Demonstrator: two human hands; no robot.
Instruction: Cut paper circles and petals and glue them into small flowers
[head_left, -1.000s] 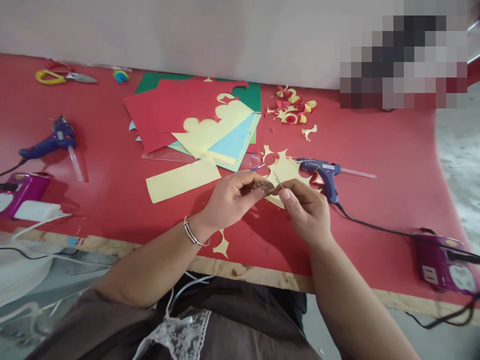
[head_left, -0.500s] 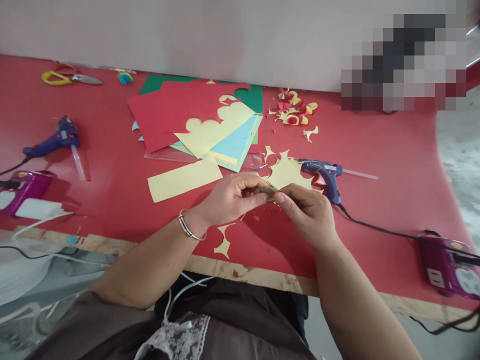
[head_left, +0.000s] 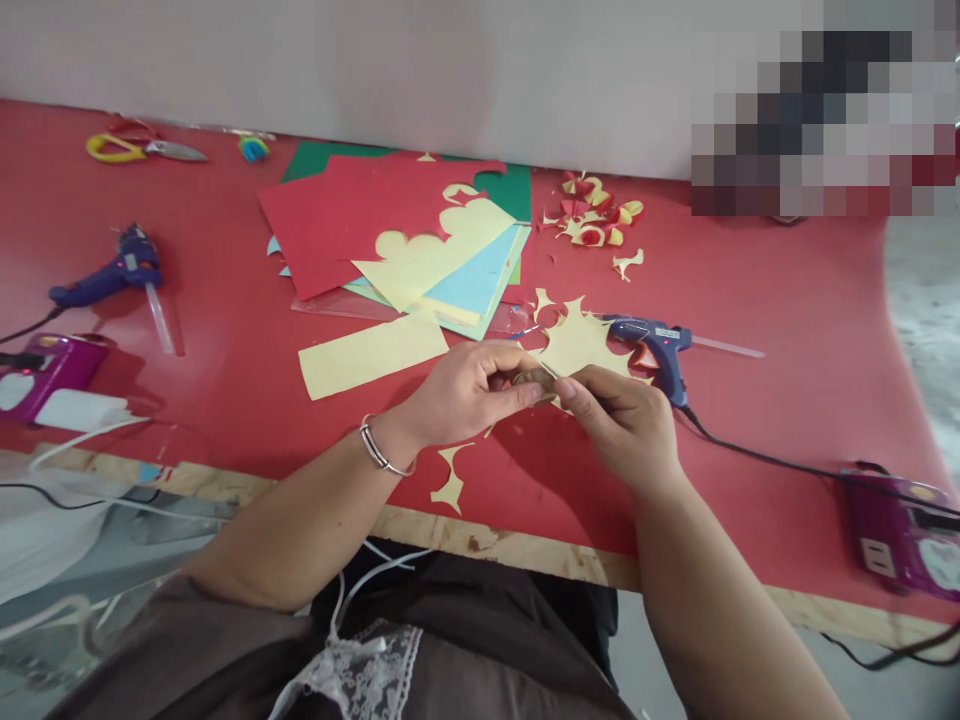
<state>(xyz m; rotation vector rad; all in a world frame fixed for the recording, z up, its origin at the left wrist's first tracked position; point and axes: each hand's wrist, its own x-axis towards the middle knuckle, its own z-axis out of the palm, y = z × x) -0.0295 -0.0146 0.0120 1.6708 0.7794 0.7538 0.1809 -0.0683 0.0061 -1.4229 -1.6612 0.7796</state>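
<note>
Close together over the table's front middle, both hands are closed on one small paper piece point(head_left: 534, 378), dull yellow in the shade and apparently curled. My left hand point(head_left: 476, 395) pinches it between thumb and fingers from the left. At its right edge, the thumb and fingertips of my right hand point(head_left: 626, 415) grip it. Part of the paper is hidden by the fingers. Just behind the hands lies a cut-out yellow sheet point(head_left: 581, 338) with scalloped edges. A yellow paper strip point(head_left: 371, 355) is left of my left hand.
A blue glue gun point(head_left: 660, 345) lies right of my hands, its cord running to a purple power strip point(head_left: 885, 530). Another glue gun point(head_left: 109, 275) and scissors point(head_left: 146, 148) are at left. Stacked coloured sheets point(head_left: 360, 200) and red-yellow paper pieces point(head_left: 592, 210) lie behind.
The paper piece has turned slightly between my fingers and shows more of its face. My right hand has shifted a little to the right. The view has moved slightly.
</note>
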